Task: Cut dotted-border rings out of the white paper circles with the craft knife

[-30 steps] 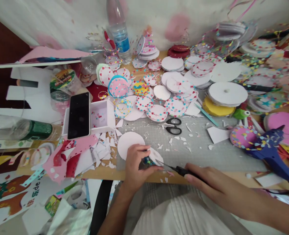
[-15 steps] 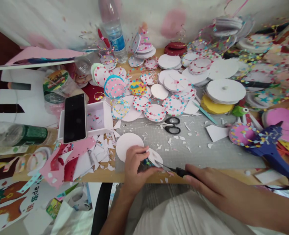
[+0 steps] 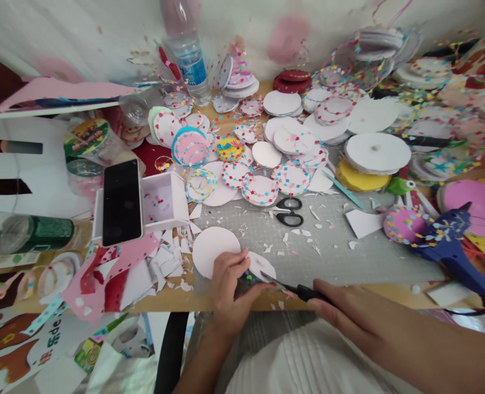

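Observation:
My left hand (image 3: 231, 282) pinches a small white paper disc (image 3: 263, 262) by its left edge, just above the table's front edge. Something dark with green and blue specks shows under that disc, partly hidden by my fingers. In my right hand (image 3: 345, 312) is a pair of dark-handled scissors (image 3: 306, 293), its metal blades pointing left and meeting the disc's lower right edge. A larger white disc (image 3: 213, 251) lies flat on the grey cutting mat (image 3: 341, 260), just behind my left hand. Another pair of black scissors (image 3: 289, 219) rests on the mat, not held.
Decorated paper discs (image 3: 259, 189) crowd the back, with a water bottle (image 3: 193, 71) behind them. On the left, a phone (image 3: 121, 202) lies on a white box (image 3: 177, 208) near paper scraps (image 3: 166, 260). A blue glue gun (image 3: 456, 241) sits at right.
The view has shifted slightly. Both hands stay close together at the small disc, with the scissors still at its edge; nothing was let go.

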The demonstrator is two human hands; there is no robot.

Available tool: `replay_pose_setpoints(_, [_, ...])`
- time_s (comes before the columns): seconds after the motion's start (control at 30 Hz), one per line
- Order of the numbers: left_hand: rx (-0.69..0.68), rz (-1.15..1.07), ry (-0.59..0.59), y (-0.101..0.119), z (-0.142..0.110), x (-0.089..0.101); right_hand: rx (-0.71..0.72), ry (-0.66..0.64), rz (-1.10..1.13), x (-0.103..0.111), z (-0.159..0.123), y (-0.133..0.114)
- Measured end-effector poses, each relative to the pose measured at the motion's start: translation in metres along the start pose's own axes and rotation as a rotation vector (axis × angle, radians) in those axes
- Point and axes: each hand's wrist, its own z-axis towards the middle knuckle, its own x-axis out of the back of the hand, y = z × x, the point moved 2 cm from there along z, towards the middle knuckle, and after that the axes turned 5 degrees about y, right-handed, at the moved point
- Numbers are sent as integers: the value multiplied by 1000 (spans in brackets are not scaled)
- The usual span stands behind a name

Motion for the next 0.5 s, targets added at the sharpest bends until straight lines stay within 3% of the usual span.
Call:
replay_pose_setpoints(0.23, [27,48,7,9,-1,-10,-90,-90,32,17,-3,9])
replay_pose_setpoints(0.5, [-6,53,-1,9,0,-9,-110,-136,38,19,-11,22])
